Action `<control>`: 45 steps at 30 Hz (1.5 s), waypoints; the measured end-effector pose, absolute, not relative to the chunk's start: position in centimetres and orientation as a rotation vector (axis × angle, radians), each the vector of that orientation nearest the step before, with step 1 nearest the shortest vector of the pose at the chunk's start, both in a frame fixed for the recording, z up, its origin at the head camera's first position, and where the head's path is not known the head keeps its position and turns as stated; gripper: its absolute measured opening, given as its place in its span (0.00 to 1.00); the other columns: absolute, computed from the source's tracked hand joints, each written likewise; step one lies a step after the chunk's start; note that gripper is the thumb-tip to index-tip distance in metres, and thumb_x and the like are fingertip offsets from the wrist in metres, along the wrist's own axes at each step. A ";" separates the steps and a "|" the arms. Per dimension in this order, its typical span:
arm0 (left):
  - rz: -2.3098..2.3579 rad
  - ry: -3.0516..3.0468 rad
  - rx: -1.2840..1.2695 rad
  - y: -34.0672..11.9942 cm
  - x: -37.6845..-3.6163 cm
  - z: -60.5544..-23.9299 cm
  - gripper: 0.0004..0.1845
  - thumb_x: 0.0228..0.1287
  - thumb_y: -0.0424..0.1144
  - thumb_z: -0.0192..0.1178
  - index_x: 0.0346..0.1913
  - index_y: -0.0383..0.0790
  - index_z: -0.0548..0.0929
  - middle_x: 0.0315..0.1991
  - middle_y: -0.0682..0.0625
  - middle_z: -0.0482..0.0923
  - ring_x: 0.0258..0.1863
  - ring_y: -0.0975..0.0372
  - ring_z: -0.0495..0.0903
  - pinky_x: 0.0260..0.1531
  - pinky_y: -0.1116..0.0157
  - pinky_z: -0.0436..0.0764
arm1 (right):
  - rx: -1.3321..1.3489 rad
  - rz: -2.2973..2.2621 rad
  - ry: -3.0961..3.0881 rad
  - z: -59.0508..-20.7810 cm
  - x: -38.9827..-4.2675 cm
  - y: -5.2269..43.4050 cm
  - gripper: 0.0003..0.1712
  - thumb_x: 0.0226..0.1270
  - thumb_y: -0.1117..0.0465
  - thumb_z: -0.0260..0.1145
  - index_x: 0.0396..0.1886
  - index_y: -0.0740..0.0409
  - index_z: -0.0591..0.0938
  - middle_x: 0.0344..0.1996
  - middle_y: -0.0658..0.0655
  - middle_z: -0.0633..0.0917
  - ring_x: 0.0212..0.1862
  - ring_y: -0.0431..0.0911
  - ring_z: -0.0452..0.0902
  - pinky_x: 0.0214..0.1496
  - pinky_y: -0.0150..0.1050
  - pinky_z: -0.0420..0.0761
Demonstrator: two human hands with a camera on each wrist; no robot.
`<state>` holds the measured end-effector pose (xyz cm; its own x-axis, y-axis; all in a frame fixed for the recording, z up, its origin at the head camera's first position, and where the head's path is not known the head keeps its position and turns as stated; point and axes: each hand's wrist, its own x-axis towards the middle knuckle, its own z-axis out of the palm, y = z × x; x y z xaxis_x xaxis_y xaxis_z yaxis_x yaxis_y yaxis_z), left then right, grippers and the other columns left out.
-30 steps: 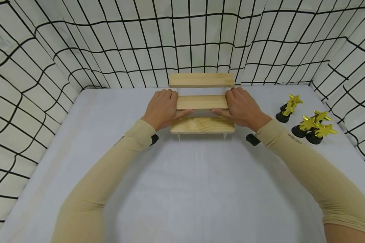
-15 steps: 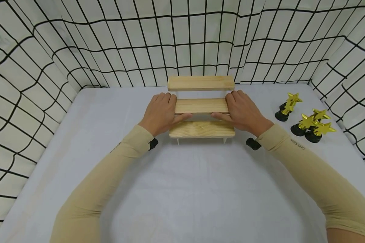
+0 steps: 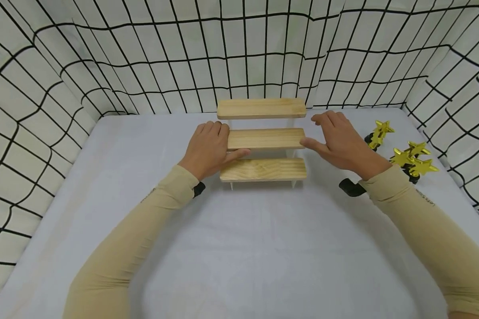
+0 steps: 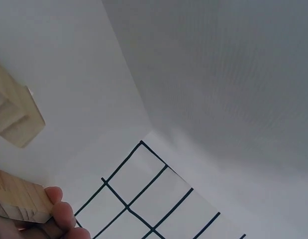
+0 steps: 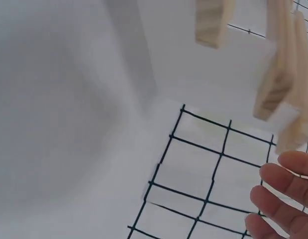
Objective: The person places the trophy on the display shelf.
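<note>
A three-step wooden stand (image 3: pixel 262 169) sits on the white table (image 3: pixel 239 248), near the back. My left hand (image 3: pixel 219 144) holds the left end of its middle step (image 3: pixel 265 138), thumb underneath. In the left wrist view a fingertip (image 4: pixel 60 210) lies against a step end (image 4: pixel 19 201). My right hand (image 3: pixel 324 134) hovers just right of the stand, fingers spread and holding nothing. The right wrist view shows those fingers (image 5: pixel 283 199) apart from the step ends (image 5: pixel 275 82).
Three gold star trophies on black bases (image 3: pixel 412 160) stand at the right edge of the table, one (image 3: pixel 378 133) close behind my right hand. Grid-patterned cloth walls (image 3: pixel 44 88) enclose the table on three sides. Bare tabletop lies in front of the stand.
My right hand has let go of the stand's right end and moved right, toward the trophies. The left hand keeps its hold; the stand has shifted slightly toward me.
</note>
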<state>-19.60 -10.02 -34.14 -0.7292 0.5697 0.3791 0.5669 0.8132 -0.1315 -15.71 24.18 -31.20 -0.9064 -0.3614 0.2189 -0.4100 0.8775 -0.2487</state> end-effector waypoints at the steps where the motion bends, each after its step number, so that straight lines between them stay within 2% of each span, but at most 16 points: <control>1: 0.012 -2.589 -0.854 -10.0 -19.6 -34.1 0.47 0.65 0.79 0.49 0.42 0.30 0.79 0.35 0.39 0.80 0.39 0.46 0.81 0.50 0.52 0.80 | 0.582 0.459 -2.877 -31.0 -15.4 24.6 0.38 0.78 0.41 0.61 0.68 0.70 0.69 0.59 0.70 0.75 0.63 0.64 0.68 0.68 0.61 0.67; 5: 0.011 -2.594 -0.853 -9.8 -19.6 -33.9 0.41 0.62 0.73 0.60 0.41 0.30 0.78 0.34 0.39 0.80 0.39 0.45 0.81 0.50 0.52 0.79 | 0.513 0.590 -2.827 -30.2 -14.2 26.1 0.39 0.79 0.38 0.56 0.70 0.67 0.69 0.63 0.69 0.74 0.67 0.64 0.66 0.68 0.63 0.68; 7: 0.023 -2.596 -0.849 -9.7 -19.5 -33.8 0.41 0.62 0.73 0.61 0.41 0.30 0.78 0.34 0.39 0.80 0.39 0.46 0.81 0.50 0.53 0.80 | 0.476 0.683 -2.766 -29.7 -13.6 27.0 0.39 0.80 0.36 0.52 0.69 0.65 0.70 0.63 0.69 0.74 0.67 0.64 0.68 0.65 0.61 0.69; 10: 0.029 -2.595 -0.846 -9.7 -19.4 -33.7 0.41 0.62 0.73 0.61 0.41 0.30 0.78 0.33 0.39 0.80 0.38 0.46 0.81 0.50 0.53 0.80 | 0.415 0.823 -2.624 -29.1 -12.9 28.7 0.39 0.81 0.34 0.48 0.67 0.64 0.73 0.61 0.68 0.78 0.62 0.62 0.74 0.60 0.44 0.71; 12: 0.027 -2.594 -0.849 -9.7 -19.4 -33.7 0.41 0.62 0.72 0.61 0.41 0.30 0.78 0.33 0.39 0.79 0.37 0.46 0.80 0.50 0.53 0.79 | 0.348 0.890 -2.542 -28.8 -12.5 29.9 0.36 0.82 0.35 0.47 0.66 0.60 0.76 0.59 0.63 0.80 0.61 0.51 0.78 0.56 0.32 0.69; 15: 0.013 -2.605 -0.855 -9.7 -19.5 -33.7 0.41 0.63 0.73 0.59 0.41 0.30 0.78 0.32 0.40 0.78 0.37 0.46 0.79 0.50 0.52 0.79 | 0.241 0.969 -2.437 -28.5 -12.0 31.6 0.29 0.83 0.38 0.49 0.63 0.53 0.79 0.53 0.44 0.82 0.56 0.32 0.77 0.54 0.20 0.65; 17: 0.006 -2.613 -0.858 -9.8 -19.5 -33.8 0.47 0.66 0.79 0.48 0.41 0.30 0.77 0.33 0.40 0.78 0.37 0.46 0.79 0.52 0.52 0.78 | 0.184 1.002 -2.389 -28.5 -11.6 32.8 0.24 0.83 0.40 0.50 0.62 0.46 0.80 0.50 0.32 0.79 0.51 0.23 0.72 0.52 0.20 0.66; 20: 0.003 -2.623 -0.859 -9.8 -19.6 -33.9 0.55 0.63 0.85 0.29 0.42 0.30 0.77 0.32 0.40 0.78 0.37 0.47 0.78 0.51 0.52 0.78 | 0.175 1.002 -2.324 -28.9 -11.2 34.6 0.20 0.82 0.41 0.52 0.61 0.42 0.80 0.47 0.25 0.76 0.48 0.22 0.73 0.51 0.20 0.67; 22: -0.001 -2.630 -0.854 -9.9 -19.7 -33.9 0.54 0.63 0.85 0.30 0.41 0.31 0.77 0.32 0.41 0.77 0.36 0.47 0.78 0.50 0.53 0.78 | 0.183 1.006 -2.288 -29.3 -10.9 35.7 0.20 0.81 0.41 0.54 0.61 0.43 0.80 0.47 0.25 0.77 0.47 0.22 0.74 0.50 0.20 0.68; 26: 0.010 -2.640 -0.847 -9.9 -19.7 -33.8 0.42 0.64 0.75 0.57 0.41 0.31 0.77 0.31 0.41 0.77 0.36 0.47 0.77 0.48 0.53 0.77 | 0.146 1.015 -2.230 -30.1 -10.5 37.4 0.17 0.81 0.47 0.59 0.60 0.46 0.80 0.46 0.27 0.77 0.44 0.23 0.74 0.50 0.20 0.68; 27: 0.014 -2.636 -0.848 -9.9 -19.7 -33.8 0.42 0.64 0.75 0.56 0.40 0.31 0.77 0.31 0.41 0.77 0.36 0.47 0.78 0.48 0.53 0.78 | 0.114 1.014 -2.225 -30.3 -10.4 37.8 0.16 0.80 0.48 0.60 0.60 0.47 0.80 0.46 0.27 0.77 0.43 0.23 0.74 0.50 0.20 0.68; 31: 0.023 -2.601 -0.860 -9.8 -19.6 -34.0 0.53 0.64 0.84 0.29 0.38 0.31 0.76 0.29 0.41 0.76 0.33 0.48 0.77 0.44 0.54 0.77 | -0.005 1.058 -2.197 -31.1 -9.9 39.3 0.13 0.78 0.58 0.61 0.58 0.46 0.81 0.47 0.28 0.76 0.46 0.25 0.75 0.53 0.21 0.70; 33: 0.020 -2.578 -0.863 -9.8 -19.6 -34.1 0.58 0.60 0.84 0.15 0.37 0.32 0.76 0.27 0.42 0.74 0.31 0.48 0.75 0.41 0.54 0.77 | -0.055 1.091 -2.175 -31.6 -9.8 39.9 0.14 0.76 0.61 0.61 0.57 0.47 0.82 0.47 0.30 0.77 0.49 0.26 0.75 0.55 0.22 0.71; 34: 0.016 -2.569 -0.864 -9.8 -19.6 -34.1 0.59 0.58 0.84 0.13 0.36 0.32 0.75 0.27 0.42 0.74 0.30 0.49 0.75 0.39 0.54 0.76 | -0.067 1.119 -2.152 -31.9 -9.7 40.2 0.15 0.75 0.64 0.62 0.57 0.49 0.82 0.47 0.31 0.77 0.49 0.28 0.76 0.55 0.22 0.72; 38: 0.012 -2.541 -0.871 -9.8 -19.5 -34.2 0.58 0.59 0.84 0.12 0.35 0.32 0.75 0.26 0.42 0.73 0.29 0.49 0.74 0.38 0.55 0.76 | -0.168 1.203 -2.090 -32.9 -9.4 41.4 0.16 0.72 0.68 0.64 0.57 0.52 0.83 0.44 0.35 0.78 0.50 0.32 0.75 0.55 0.23 0.72; 45: -0.017 -2.526 -0.874 -9.7 -19.6 -34.2 0.58 0.60 0.84 0.14 0.37 0.31 0.76 0.28 0.41 0.75 0.32 0.47 0.78 0.43 0.52 0.78 | -0.388 1.313 -2.055 -34.7 -8.5 42.6 0.18 0.72 0.67 0.66 0.60 0.53 0.81 0.45 0.38 0.79 0.50 0.33 0.76 0.55 0.22 0.72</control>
